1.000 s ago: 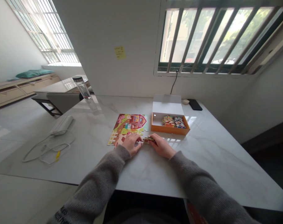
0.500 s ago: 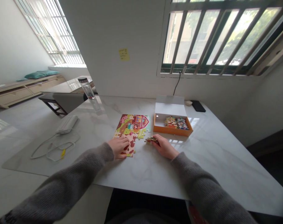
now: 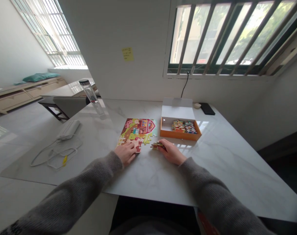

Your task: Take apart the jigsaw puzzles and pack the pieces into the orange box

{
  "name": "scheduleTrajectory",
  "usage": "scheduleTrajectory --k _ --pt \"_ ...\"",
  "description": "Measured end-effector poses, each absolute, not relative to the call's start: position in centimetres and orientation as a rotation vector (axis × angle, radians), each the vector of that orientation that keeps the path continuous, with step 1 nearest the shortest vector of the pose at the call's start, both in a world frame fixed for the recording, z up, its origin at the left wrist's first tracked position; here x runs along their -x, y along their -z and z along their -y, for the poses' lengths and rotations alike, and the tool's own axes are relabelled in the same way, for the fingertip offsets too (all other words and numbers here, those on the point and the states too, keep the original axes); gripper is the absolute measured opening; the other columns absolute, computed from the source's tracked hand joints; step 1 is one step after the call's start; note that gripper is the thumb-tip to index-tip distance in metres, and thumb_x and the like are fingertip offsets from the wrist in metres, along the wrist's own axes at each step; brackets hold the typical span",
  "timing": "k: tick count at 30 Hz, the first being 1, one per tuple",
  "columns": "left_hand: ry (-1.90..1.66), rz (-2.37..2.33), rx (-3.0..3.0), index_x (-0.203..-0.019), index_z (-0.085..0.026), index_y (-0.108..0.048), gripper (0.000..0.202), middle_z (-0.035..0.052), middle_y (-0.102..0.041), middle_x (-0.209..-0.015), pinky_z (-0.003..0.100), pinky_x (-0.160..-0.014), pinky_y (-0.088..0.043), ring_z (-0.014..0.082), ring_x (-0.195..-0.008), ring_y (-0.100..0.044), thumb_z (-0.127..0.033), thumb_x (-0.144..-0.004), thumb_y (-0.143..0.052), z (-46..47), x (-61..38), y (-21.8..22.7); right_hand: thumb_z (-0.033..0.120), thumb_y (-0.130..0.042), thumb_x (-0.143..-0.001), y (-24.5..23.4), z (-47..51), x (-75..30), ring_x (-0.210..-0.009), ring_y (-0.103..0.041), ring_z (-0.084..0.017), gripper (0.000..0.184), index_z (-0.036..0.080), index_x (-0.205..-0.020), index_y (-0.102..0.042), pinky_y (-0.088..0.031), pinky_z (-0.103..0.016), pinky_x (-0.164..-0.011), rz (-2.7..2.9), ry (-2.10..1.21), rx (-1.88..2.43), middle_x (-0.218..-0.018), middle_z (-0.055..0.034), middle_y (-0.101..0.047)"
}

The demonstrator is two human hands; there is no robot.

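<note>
A partly assembled jigsaw puzzle (image 3: 138, 130) with a red barn and a spotted cow lies flat on the table, its right and lower edges uneven. My left hand (image 3: 126, 154) is at the puzzle's lower left edge, fingers bent and closed on it. The palm and fingers hide that part, so how many pieces they grip does not show. Just right of the puzzle, my right hand (image 3: 172, 152) is closed around a small stack of jigsaw pieces (image 3: 156, 146), which sticks out past the fingertips. Behind it stands an orange box (image 3: 179, 134) with its white lid raised, holding many upright pieces (image 3: 185, 126).
A black phone (image 3: 207, 109) and a small pale object (image 3: 197, 105) lie at the back right. On the left are a white power adapter (image 3: 68, 130) with a looped cable and a clear bottle (image 3: 89, 92). The marble-patterned table (image 3: 148, 182) ends close to my body.
The puzzle's bottom strip with green ground, seen below the cow before, no longer shows. My left hand's fingers have curled in at that edge. My right hand keeps its stack.
</note>
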State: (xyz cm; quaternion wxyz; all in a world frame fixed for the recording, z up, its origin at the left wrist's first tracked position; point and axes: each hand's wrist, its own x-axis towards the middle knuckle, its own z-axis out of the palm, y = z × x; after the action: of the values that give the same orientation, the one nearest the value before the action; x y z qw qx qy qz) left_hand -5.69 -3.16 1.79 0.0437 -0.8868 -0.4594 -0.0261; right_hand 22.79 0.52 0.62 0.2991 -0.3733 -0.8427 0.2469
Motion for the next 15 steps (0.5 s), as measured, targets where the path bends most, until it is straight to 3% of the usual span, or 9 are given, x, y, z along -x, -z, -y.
scheduleTrajectory --k 4,10,15 --pt "0.101 1.483 2.698 -0.098 -0.021 -0.070 0.027 0.0110 -0.063 -0.094 0.038 -0.079 -0.051 0.0287 -0.103 -0.057 -0.031 -0.096 -0.045 3.6 5.7 -1.7 0.024 -0.048 -0.096 -0.7 -0.4 -22.8 -0.086 -0.058 -0.018 0.014 0.020 -0.106 -0.056 -0.046 -0.031 -0.080 2.234 -0.659 0.996 -0.098 -0.0062 -0.061" --pt "0.116 1.461 2.730 -0.104 -0.023 -0.069 0.025 0.0083 -0.071 -0.095 0.037 -0.079 -0.050 0.0253 -0.092 -0.063 -0.032 -0.096 -0.047 4.7 5.5 -1.7 0.023 -0.048 -0.095 -0.9 -0.4 -22.7 -0.086 -0.059 -0.018 0.014 0.020 -0.106 -0.057 -0.046 -0.031 -0.080 2.229 -0.659 0.994 -0.098 -0.0065 -0.062" --pt "0.404 1.382 2.708 -0.126 -0.021 -0.060 0.034 0.0095 -0.072 -0.112 0.038 -0.089 -0.046 0.0231 -0.097 -0.066 -0.027 -0.097 -0.043 4.2 3.9 -2.0 0.023 -0.049 -0.094 -0.9 -0.4 -22.6 -0.086 -0.059 -0.018 0.013 0.019 -0.104 -0.057 -0.046 -0.031 -0.079 2.217 -0.665 1.004 -0.097 -0.0064 -0.063"
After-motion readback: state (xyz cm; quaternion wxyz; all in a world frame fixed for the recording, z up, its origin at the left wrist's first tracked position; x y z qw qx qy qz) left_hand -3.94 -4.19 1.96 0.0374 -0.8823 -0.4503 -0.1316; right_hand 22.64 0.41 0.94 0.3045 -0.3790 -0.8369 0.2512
